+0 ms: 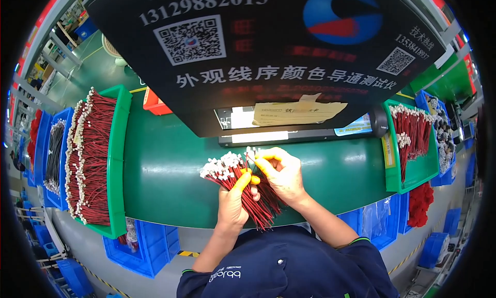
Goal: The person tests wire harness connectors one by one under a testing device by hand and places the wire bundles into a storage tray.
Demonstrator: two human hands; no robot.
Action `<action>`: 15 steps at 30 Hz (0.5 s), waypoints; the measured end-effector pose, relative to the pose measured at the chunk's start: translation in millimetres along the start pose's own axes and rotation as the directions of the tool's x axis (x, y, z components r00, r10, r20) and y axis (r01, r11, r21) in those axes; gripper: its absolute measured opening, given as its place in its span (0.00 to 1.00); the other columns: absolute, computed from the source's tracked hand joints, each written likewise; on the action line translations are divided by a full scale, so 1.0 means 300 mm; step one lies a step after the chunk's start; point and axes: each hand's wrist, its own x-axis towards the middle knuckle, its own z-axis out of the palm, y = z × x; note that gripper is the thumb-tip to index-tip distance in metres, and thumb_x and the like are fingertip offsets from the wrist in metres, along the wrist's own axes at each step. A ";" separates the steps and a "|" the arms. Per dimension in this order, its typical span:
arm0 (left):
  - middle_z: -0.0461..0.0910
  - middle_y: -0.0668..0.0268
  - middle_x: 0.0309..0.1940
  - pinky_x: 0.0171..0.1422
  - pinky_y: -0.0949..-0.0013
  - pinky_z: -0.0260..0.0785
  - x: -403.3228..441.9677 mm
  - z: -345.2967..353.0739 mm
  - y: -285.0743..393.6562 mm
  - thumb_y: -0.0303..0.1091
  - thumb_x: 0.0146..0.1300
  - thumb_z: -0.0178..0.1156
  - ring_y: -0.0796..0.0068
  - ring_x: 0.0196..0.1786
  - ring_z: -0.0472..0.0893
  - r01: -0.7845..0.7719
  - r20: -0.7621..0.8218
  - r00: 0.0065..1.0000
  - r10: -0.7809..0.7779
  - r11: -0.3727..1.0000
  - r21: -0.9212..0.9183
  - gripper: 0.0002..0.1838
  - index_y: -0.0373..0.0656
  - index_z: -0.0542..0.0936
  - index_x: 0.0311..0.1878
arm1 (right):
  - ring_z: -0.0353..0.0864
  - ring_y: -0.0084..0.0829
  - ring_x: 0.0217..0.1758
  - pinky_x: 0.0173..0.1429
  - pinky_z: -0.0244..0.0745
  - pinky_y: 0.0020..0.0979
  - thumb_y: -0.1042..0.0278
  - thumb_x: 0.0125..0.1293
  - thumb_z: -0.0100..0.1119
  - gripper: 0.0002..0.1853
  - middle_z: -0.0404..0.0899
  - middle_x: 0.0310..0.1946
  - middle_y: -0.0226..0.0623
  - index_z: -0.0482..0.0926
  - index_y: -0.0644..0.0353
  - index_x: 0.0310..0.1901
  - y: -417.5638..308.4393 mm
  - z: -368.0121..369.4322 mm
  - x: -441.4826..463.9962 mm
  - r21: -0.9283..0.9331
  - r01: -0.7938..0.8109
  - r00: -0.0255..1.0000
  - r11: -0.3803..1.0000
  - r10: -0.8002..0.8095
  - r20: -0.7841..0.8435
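Note:
My left hand (233, 202) is closed around a bundle of dark red and black wires (261, 207), whose white connectors (222, 166) fan out at the upper left. Yellow covers sit on some fingertips of both hands. Beside it, my right hand (283, 176) pinches at a small white connector (250, 153) at the top of the bundle. The exact grip of its fingertips is partly hidden. Both hands are over the green table (170, 169), just below a lit device (289, 132) under a dark printed panel (206, 86).
On the left, a green bin (118, 158) holds many red wires with white connectors. Another green bin (421, 171) with similar wires stands on the right. Blue bins (155, 246) sit below the table edge. A paper label (299, 113) hangs on the panel's lower edge.

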 end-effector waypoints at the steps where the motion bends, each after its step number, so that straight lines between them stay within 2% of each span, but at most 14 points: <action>1: 0.75 0.62 0.26 0.20 0.75 0.65 0.006 -0.008 -0.004 0.26 0.57 0.53 0.77 0.20 0.71 -0.014 0.015 1.000 0.014 1.000 -0.007 0.06 0.37 0.72 0.38 | 0.72 0.17 0.20 0.23 0.69 0.18 0.77 0.57 0.53 0.05 0.71 0.22 0.30 0.73 0.68 0.34 0.006 0.003 -0.005 0.030 0.052 0.997 0.998 -0.054 0.052; 2: 0.75 0.62 0.27 0.20 0.75 0.65 0.012 -0.011 -0.009 0.25 0.57 0.52 0.77 0.20 0.71 -0.027 0.033 0.999 0.027 1.000 -0.013 0.06 0.36 0.72 0.38 | 0.72 0.18 0.18 0.20 0.69 0.17 0.76 0.57 0.53 0.05 0.70 0.19 0.30 0.73 0.68 0.34 0.012 0.003 -0.010 0.061 0.105 0.989 0.993 -0.111 0.100; 3: 0.76 0.62 0.26 0.19 0.75 0.65 0.014 -0.008 -0.013 0.25 0.57 0.52 0.77 0.20 0.71 -0.046 0.055 0.997 0.047 0.999 -0.017 0.06 0.36 0.72 0.38 | 0.68 0.15 0.15 0.17 0.65 0.16 0.75 0.57 0.53 0.04 0.69 0.20 0.30 0.73 0.67 0.31 0.025 -0.001 -0.014 0.057 0.057 0.986 0.997 -0.065 0.155; 4: 0.76 0.62 0.26 0.19 0.75 0.65 0.010 0.008 -0.011 0.25 0.57 0.52 0.77 0.20 0.71 -0.043 0.060 0.997 0.044 0.999 -0.016 0.06 0.36 0.72 0.38 | 0.68 0.15 0.15 0.17 0.65 0.16 0.75 0.57 0.53 0.04 0.69 0.20 0.30 0.73 0.67 0.31 0.013 -0.011 -0.007 0.055 0.059 0.986 0.997 -0.067 0.150; 5: 0.75 0.62 0.25 0.19 0.75 0.65 -0.001 0.039 0.000 0.26 0.58 0.52 0.77 0.20 0.71 -0.015 -0.034 0.999 0.015 1.000 0.020 0.06 0.36 0.72 0.38 | 0.64 0.15 0.14 0.15 0.61 0.16 0.73 0.58 0.51 0.05 0.68 0.20 0.29 0.72 0.66 0.30 -0.009 -0.027 0.010 0.088 -0.153 0.980 0.984 0.140 0.140; 6: 0.75 0.63 0.24 0.20 0.74 0.65 -0.009 0.055 0.007 0.26 0.58 0.51 0.77 0.20 0.71 0.015 -0.131 0.991 -0.008 0.998 0.053 0.06 0.35 0.72 0.38 | 0.61 0.15 0.13 0.13 0.58 0.16 0.71 0.59 0.50 0.06 0.66 0.20 0.28 0.71 0.65 0.28 -0.027 -0.042 0.029 0.122 -0.359 0.929 0.925 0.342 0.139; 7: 0.74 0.63 0.22 0.20 0.74 0.65 -0.016 0.049 0.011 0.26 0.58 0.52 0.77 0.18 0.71 0.013 -0.129 0.992 -0.004 0.998 0.067 0.05 0.36 0.72 0.36 | 0.56 0.13 0.12 0.11 0.51 0.14 0.68 0.60 0.49 0.09 0.66 0.20 0.28 0.70 0.63 0.26 -0.037 -0.051 0.048 0.283 -0.439 0.898 0.853 0.413 0.148; 8: 0.74 0.63 0.22 0.20 0.74 0.65 -0.019 0.036 0.016 0.26 0.58 0.52 0.77 0.18 0.71 0.011 -0.130 0.992 -0.002 0.998 0.066 0.05 0.36 0.72 0.36 | 0.56 0.12 0.13 0.10 0.50 0.13 0.67 0.60 0.48 0.08 0.66 0.20 0.28 0.69 0.62 0.27 -0.040 -0.071 0.076 0.338 -0.533 0.846 0.776 0.500 0.185; 10: 0.74 0.62 0.21 0.20 0.74 0.64 -0.015 0.015 0.024 0.27 0.57 0.54 0.76 0.17 0.70 0.031 0.006 0.999 -0.031 0.998 0.057 0.04 0.37 0.72 0.35 | 0.56 0.12 0.14 0.10 0.50 0.12 0.66 0.61 0.47 0.08 0.66 0.19 0.28 0.69 0.62 0.30 -0.024 -0.104 0.098 0.423 -0.591 0.806 0.687 0.527 0.269; 15: 0.74 0.62 0.21 0.19 0.74 0.63 -0.009 0.018 0.023 0.26 0.55 0.55 0.77 0.17 0.70 0.030 -0.001 1.000 -0.030 0.997 0.065 0.04 0.38 0.72 0.33 | 0.56 0.11 0.13 0.11 0.50 0.12 0.66 0.62 0.47 0.08 0.67 0.19 0.27 0.70 0.62 0.30 0.005 -0.103 0.108 0.479 -0.575 0.816 0.663 0.506 0.279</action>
